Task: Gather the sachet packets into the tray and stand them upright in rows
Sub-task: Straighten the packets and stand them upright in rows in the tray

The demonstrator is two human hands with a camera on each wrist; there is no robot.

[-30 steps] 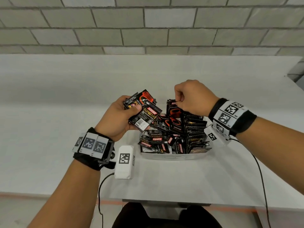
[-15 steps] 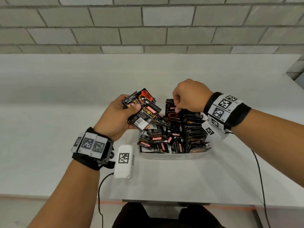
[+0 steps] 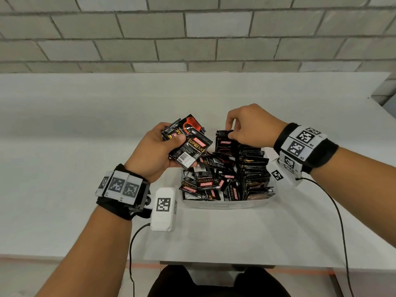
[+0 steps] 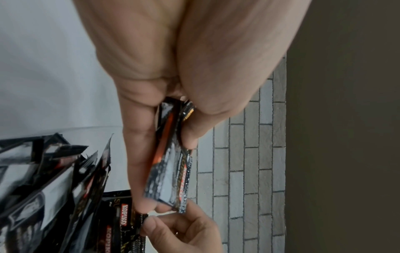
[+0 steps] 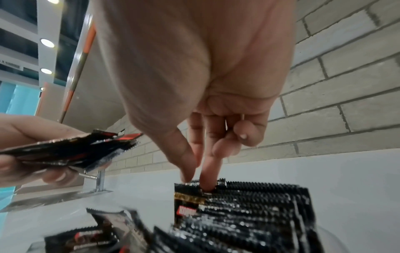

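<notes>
A clear plastic tray [image 3: 225, 204] on the white table holds black coffee sachets: a loose heap [image 3: 205, 179] on its left side and an upright row [image 3: 254, 166] [image 5: 255, 205] on its right. My left hand [image 3: 154, 151] grips a small stack of sachets [image 3: 188, 142] [image 4: 171, 162] above the tray's far left corner. My right hand [image 3: 232, 130] [image 5: 199, 179] pinches the top edge of one upright sachet [image 3: 224, 142] at the far end of the row, thumb in front and forefinger behind.
A white marker box [image 3: 163, 209] with a cable hangs by my left wrist, close to the tray's near left corner. A grey brick wall [image 3: 192, 33] stands behind the table. A cable [image 3: 340, 221] trails from my right wrist across the table.
My right hand has loosened from a fist into a thumb-and-forefinger pinch on the far sachet's top edge. The left hand and its stack have stayed in place.
</notes>
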